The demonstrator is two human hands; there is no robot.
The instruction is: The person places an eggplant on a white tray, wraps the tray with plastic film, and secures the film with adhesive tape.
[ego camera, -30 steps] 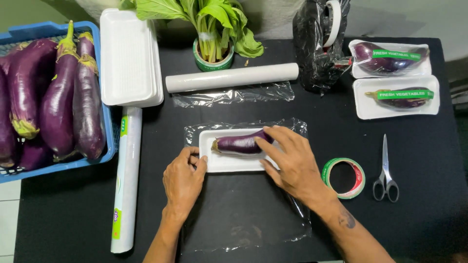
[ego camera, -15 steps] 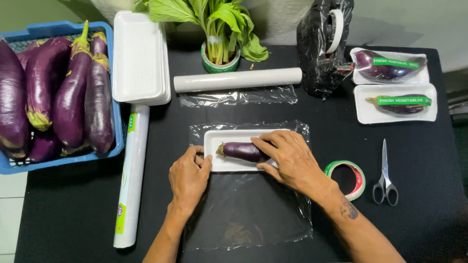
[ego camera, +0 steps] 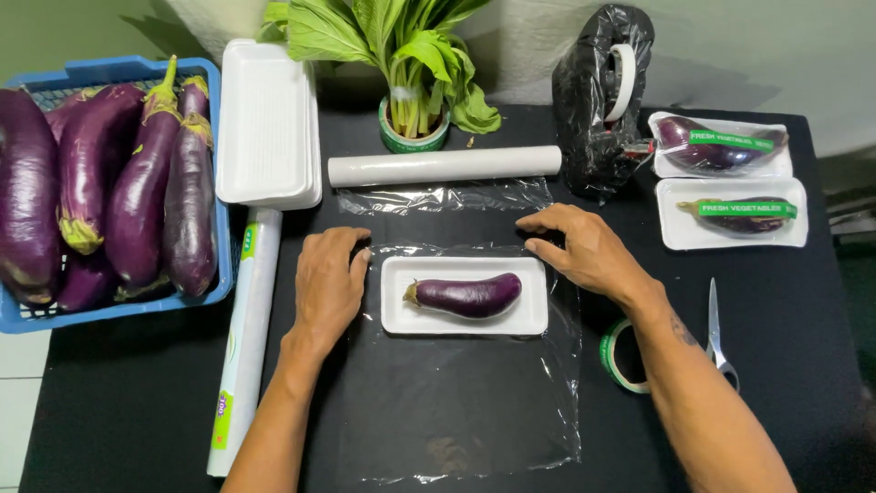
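1. Black surface point(ego camera: 137, 402) carries our clear film sheet point(ego camera: 456, 411); on it a white tray point(ego camera: 534, 319) holds one eggplant point(ego camera: 467, 296), long axis left-right, between our hands.
2. Left hand point(ego camera: 327, 283) open, touching the tray's left end.
3. Right hand point(ego camera: 584, 248) open, empty, just beyond the tray's right far corner.

We see a tray point(ego camera: 538, 321) with one eggplant point(ego camera: 465, 296) in it, lying on a sheet of film point(ego camera: 456, 411) mid-table. Our left hand point(ego camera: 327, 283) rests just left of the tray, our right hand point(ego camera: 584, 246) at its far right corner. Behind lies a film roll point(ego camera: 444, 166); far left a basket point(ego camera: 119, 310) of eggplants; right, scissors point(ego camera: 716, 333) beside a tape ring point(ego camera: 613, 361).
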